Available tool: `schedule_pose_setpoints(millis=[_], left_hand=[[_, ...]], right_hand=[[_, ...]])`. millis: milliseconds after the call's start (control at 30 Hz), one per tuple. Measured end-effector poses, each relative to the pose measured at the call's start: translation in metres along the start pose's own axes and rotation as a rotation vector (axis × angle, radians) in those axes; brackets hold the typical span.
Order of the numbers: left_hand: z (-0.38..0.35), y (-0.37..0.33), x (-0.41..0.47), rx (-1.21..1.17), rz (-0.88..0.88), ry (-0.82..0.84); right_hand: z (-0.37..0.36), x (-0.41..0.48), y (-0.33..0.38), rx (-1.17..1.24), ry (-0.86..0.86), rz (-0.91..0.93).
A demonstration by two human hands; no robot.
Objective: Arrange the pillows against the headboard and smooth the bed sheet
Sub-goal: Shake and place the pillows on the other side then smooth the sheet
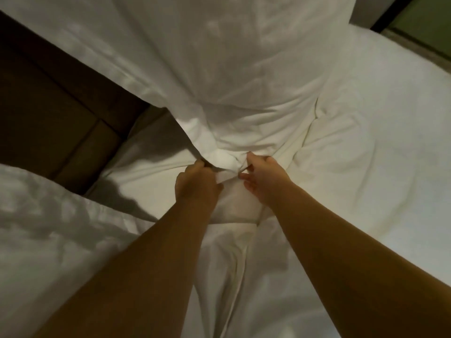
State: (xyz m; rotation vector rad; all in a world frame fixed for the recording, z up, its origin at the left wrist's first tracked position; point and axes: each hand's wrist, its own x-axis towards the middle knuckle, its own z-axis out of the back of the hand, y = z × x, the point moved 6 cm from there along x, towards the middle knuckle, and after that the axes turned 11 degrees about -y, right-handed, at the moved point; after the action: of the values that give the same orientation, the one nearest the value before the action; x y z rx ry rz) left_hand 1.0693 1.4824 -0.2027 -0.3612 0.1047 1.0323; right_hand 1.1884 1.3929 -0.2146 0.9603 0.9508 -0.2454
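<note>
While my left hand [197, 182] and right hand [262, 178] both pinch bunched fabric at the near corner of the big white pillow [231, 69], which lies beside the brown headboard [48, 106] on the left, I should tug evenly, squaring that corner before pushing it left against the headboard.

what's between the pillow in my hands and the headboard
Nothing visible. The left hand and right hand grip the pillow by its corner; only bare sheet lies between it and the headboard. The other pillow sits aside.
</note>
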Motion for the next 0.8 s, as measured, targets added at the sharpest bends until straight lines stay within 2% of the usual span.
schedule_pose_setpoints(millis=[100, 167, 233, 300, 367, 400, 433, 500, 600, 633, 700, 800], left_hand=[[-0.005, 0.004, 0.009, 0.064, 0.018, -0.025], [0.001, 0.004, 0.018, 0.111, 0.041, 0.044], [0.007, -0.003, 0.022, 0.038, 0.102, 0.118], [-0.004, -0.023, 0.005, -0.35, 0.226, 0.278], [-0.027, -0.055, -0.04, -0.886, 0.506, 0.544], [-0.034, -0.064, -0.06, -1.032, 0.643, 0.595], [-0.044, -0.063, -0.072, -1.074, 0.747, 0.597], [-0.055, -0.046, -0.084, -1.012, 0.825, 0.525], [-0.06, -0.023, -0.079, -0.811, 0.664, 0.554], [-0.053, -0.02, -0.076, -0.761, 0.632, 0.59], [-0.032, -0.014, -0.063, -0.649, 0.611, 0.562], [0.004, 0.001, -0.032, -0.729, 0.71, 0.285]], right_hand=[[0.005, 0.007, 0.007, 0.038, -0.07, 0.039], [0.01, 0.001, 0.015, 0.128, -0.06, 0.093], [0.013, -0.012, 0.03, 0.201, -0.032, 0.154], [0.018, -0.027, 0.053, 0.211, -0.034, 0.24], [0.027, -0.037, 0.073, 0.068, -0.062, 0.354], [0.033, -0.039, 0.075, -0.042, -0.078, 0.391], [0.039, -0.039, 0.071, -0.161, -0.093, 0.403], [0.047, -0.034, 0.045, -0.386, -0.09, 0.407], [0.044, -0.025, -0.006, -0.84, -0.042, 0.445], [0.043, -0.024, -0.017, -0.91, -0.066, 0.447], [0.041, -0.025, -0.021, -0.864, -0.167, 0.477], [0.05, -0.014, -0.015, -0.584, -0.324, 0.38]])
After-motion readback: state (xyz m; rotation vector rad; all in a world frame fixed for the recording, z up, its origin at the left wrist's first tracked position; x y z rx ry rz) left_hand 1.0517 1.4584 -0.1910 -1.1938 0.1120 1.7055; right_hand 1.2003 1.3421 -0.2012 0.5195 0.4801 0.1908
